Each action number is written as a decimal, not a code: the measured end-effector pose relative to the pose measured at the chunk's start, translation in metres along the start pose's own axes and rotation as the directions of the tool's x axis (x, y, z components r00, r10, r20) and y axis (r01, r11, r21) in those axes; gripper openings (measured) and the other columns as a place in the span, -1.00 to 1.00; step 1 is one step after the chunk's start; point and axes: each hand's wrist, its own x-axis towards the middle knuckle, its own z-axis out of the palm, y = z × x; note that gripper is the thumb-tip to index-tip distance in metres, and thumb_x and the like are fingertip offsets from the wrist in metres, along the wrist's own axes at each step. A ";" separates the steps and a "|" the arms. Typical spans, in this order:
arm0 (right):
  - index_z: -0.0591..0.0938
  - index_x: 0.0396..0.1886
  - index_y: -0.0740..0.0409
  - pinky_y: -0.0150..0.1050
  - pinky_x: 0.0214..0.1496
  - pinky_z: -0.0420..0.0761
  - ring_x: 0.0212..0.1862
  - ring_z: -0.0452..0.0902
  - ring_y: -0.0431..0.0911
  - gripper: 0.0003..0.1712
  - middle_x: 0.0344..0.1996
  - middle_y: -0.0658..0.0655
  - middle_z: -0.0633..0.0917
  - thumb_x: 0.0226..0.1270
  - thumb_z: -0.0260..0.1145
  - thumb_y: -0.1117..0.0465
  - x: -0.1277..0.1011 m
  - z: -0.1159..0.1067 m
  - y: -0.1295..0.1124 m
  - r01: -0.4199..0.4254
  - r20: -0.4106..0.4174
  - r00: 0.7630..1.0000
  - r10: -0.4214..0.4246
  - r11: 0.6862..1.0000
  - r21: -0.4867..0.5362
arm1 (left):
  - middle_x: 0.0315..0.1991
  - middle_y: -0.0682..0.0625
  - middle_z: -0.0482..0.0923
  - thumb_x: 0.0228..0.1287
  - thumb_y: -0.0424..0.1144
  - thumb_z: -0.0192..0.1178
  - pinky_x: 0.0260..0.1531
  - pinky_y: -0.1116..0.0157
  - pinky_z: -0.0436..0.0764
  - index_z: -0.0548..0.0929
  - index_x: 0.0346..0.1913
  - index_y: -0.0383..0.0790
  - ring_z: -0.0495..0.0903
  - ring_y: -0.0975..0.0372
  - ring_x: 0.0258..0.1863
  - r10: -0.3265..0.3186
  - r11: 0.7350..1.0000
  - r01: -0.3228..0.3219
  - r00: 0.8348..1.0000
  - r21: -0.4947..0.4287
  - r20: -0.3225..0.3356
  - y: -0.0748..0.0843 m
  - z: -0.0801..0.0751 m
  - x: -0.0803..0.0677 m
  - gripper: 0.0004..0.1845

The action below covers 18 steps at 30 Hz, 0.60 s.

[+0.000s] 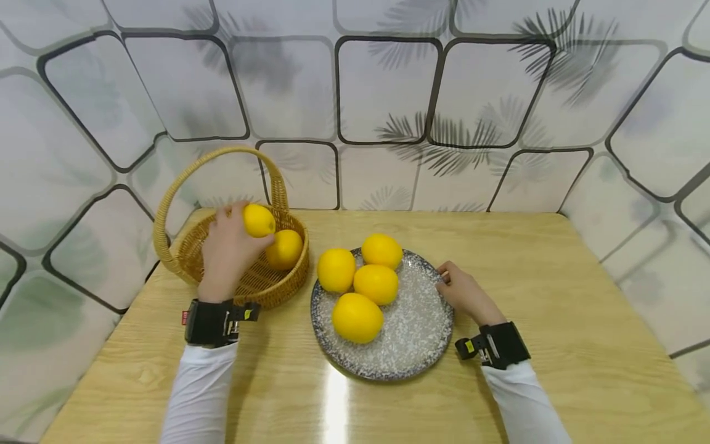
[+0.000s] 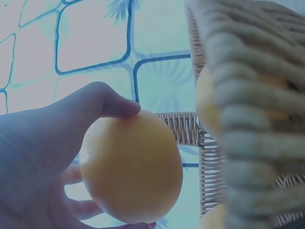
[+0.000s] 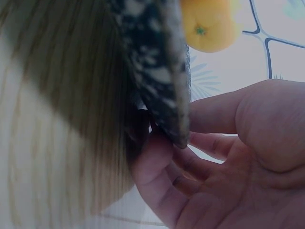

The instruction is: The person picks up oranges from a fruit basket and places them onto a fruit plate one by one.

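My left hand (image 1: 227, 253) grips a round yellow citrus fruit (image 2: 131, 167) over the wicker basket (image 1: 272, 296), thumb on one side and fingers around the other. Another citrus fruit (image 1: 284, 250) lies inside the basket, against its right wall. To the right is a speckled grey plate (image 1: 416, 333) with a dark rim. Several yellow citrus fruits (image 1: 357, 317) sit bunched on its left half. My right hand (image 1: 466, 293) pinches the plate's right rim, the thumb above and a finger tucked beneath the edge (image 3: 176, 109), as the right wrist view shows.
The basket's tall arched handle (image 1: 222, 151) rises over its opening, close around my left hand. Both basket and plate stand on a light wooden table (image 1: 499, 246). A patterned wall covering (image 1: 388, 92) encloses the back and sides.
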 end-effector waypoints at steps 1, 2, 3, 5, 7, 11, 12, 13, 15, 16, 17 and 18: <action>0.32 0.34 0.37 -0.02 -0.08 0.60 0.04 0.58 0.22 -0.56 0.13 0.49 0.55 0.59 0.03 0.25 0.000 0.000 0.000 0.000 0.001 1.000 0.000 1.000 0.001 | 0.45 -0.44 0.20 0.17 0.07 0.34 0.00 -0.33 0.54 0.17 0.59 -0.13 0.39 -0.38 0.25 0.005 1.000 -0.005 1.000 -0.005 -0.001 0.001 0.000 -0.001 -0.03; 0.32 0.34 0.37 -0.02 -0.08 0.59 0.04 0.57 0.22 -0.56 0.13 0.49 0.55 0.59 0.03 0.26 0.000 0.000 0.001 -0.001 0.002 1.000 0.001 1.000 0.003 | 0.46 -0.44 0.20 0.18 0.07 0.34 0.00 -0.34 0.54 0.17 0.59 -0.13 0.39 -0.38 0.25 0.012 1.000 -0.012 1.000 -0.009 -0.001 0.001 0.000 -0.001 -0.03; 0.33 0.34 0.37 -0.02 -0.07 0.59 0.04 0.57 0.22 -0.56 0.13 0.48 0.55 0.59 0.03 0.25 0.001 0.001 0.001 -0.001 0.002 1.000 0.001 1.000 0.002 | 0.46 -0.43 0.19 0.18 0.07 0.34 0.01 -0.34 0.54 0.16 0.59 -0.13 0.39 -0.38 0.25 0.016 1.000 -0.016 1.000 -0.014 0.000 0.002 0.000 -0.002 -0.03; 0.33 0.34 0.36 -0.03 -0.06 0.58 0.05 0.57 0.21 -0.56 0.13 0.48 0.56 0.59 0.03 0.25 0.002 0.000 0.002 0.000 0.004 1.000 0.000 1.000 -0.003 | 0.46 -0.42 0.19 0.19 0.08 0.32 0.01 -0.33 0.54 0.16 0.58 -0.13 0.39 -0.36 0.25 0.024 0.999 -0.024 1.000 -0.028 0.002 0.004 -0.001 -0.003 -0.04; 0.34 0.34 0.36 -0.04 -0.06 0.58 0.05 0.58 0.19 -0.56 0.13 0.47 0.57 0.58 0.04 0.25 0.003 0.000 0.002 -0.002 0.004 1.000 0.002 1.000 -0.008 | 0.46 -0.41 0.19 0.20 0.09 0.31 -0.01 -0.31 0.54 0.17 0.58 -0.14 0.41 -0.35 0.23 0.032 0.999 -0.032 0.999 -0.040 0.006 0.006 -0.001 -0.004 -0.06; 0.34 0.33 0.36 -0.05 -0.07 0.59 0.03 0.58 0.18 -0.56 0.12 0.46 0.57 0.58 0.04 0.26 0.003 0.000 0.003 -0.008 0.001 1.000 0.008 1.000 -0.014 | 0.45 -0.39 0.21 0.21 0.09 0.31 -0.03 -0.28 0.55 0.19 0.56 -0.14 0.44 -0.31 0.19 0.048 0.998 -0.047 0.999 -0.049 0.008 0.009 -0.001 -0.006 -0.08; 0.35 0.33 0.36 -0.06 -0.07 0.59 0.03 0.58 0.18 -0.56 0.12 0.46 0.57 0.58 0.04 0.26 0.003 0.000 0.003 -0.013 -0.001 1.000 0.013 1.000 -0.012 | 0.45 -0.39 0.21 0.20 0.09 0.31 -0.03 -0.28 0.55 0.20 0.55 -0.15 0.44 -0.31 0.19 0.053 0.997 -0.053 0.999 -0.049 0.006 0.009 -0.001 -0.006 -0.08; 0.35 0.33 0.36 -0.06 -0.07 0.58 0.02 0.58 0.18 -0.56 0.11 0.46 0.58 0.57 0.04 0.26 0.003 0.000 0.003 -0.015 -0.004 1.000 0.015 1.000 -0.012 | 0.44 -0.39 0.23 0.20 0.09 0.31 -0.03 -0.27 0.55 0.20 0.55 -0.15 0.45 -0.30 0.18 0.057 0.997 -0.057 0.998 -0.048 0.003 0.009 -0.001 -0.006 -0.08; 0.35 0.33 0.35 -0.07 -0.08 0.58 0.02 0.58 0.17 -0.56 0.11 0.45 0.58 0.58 0.04 0.26 0.003 0.001 0.003 -0.022 -0.007 1.000 0.021 1.000 -0.007 | 0.43 -0.38 0.24 0.20 0.09 0.31 -0.05 -0.25 0.56 0.20 0.55 -0.14 0.47 -0.29 0.17 0.058 0.997 -0.058 0.998 -0.055 0.003 0.009 -0.003 -0.006 -0.08; 0.35 0.33 0.36 -0.07 -0.09 0.57 0.01 0.58 0.17 -0.56 0.11 0.45 0.57 0.57 0.04 0.26 0.003 0.001 0.003 -0.021 -0.009 1.000 0.021 1.000 -0.005 | 0.43 -0.38 0.24 0.20 0.10 0.32 -0.06 -0.25 0.56 0.20 0.55 -0.14 0.47 -0.28 0.16 0.057 0.997 -0.057 0.998 -0.060 0.004 0.010 -0.005 -0.006 -0.08; 0.35 0.33 0.35 -0.08 -0.10 0.57 0.00 0.58 0.16 -0.56 0.11 0.45 0.57 0.57 0.04 0.26 0.003 0.002 0.003 -0.022 -0.011 1.000 0.022 1.000 -0.001 | 0.43 -0.37 0.24 0.20 0.10 0.31 -0.07 -0.24 0.56 0.20 0.56 -0.13 0.48 -0.27 0.16 0.056 0.996 -0.056 0.998 -0.065 0.005 0.010 -0.007 -0.006 -0.08; 0.34 0.34 0.35 -0.08 -0.10 0.56 0.00 0.58 0.16 -0.56 0.11 0.45 0.57 0.58 0.04 0.26 0.003 0.002 0.003 -0.021 -0.011 1.000 0.021 1.000 0.003 | 0.43 -0.36 0.25 0.20 0.11 0.31 -0.08 -0.24 0.57 0.19 0.56 -0.12 0.49 -0.26 0.15 0.055 0.996 -0.055 0.998 -0.069 0.005 0.011 -0.008 -0.006 -0.07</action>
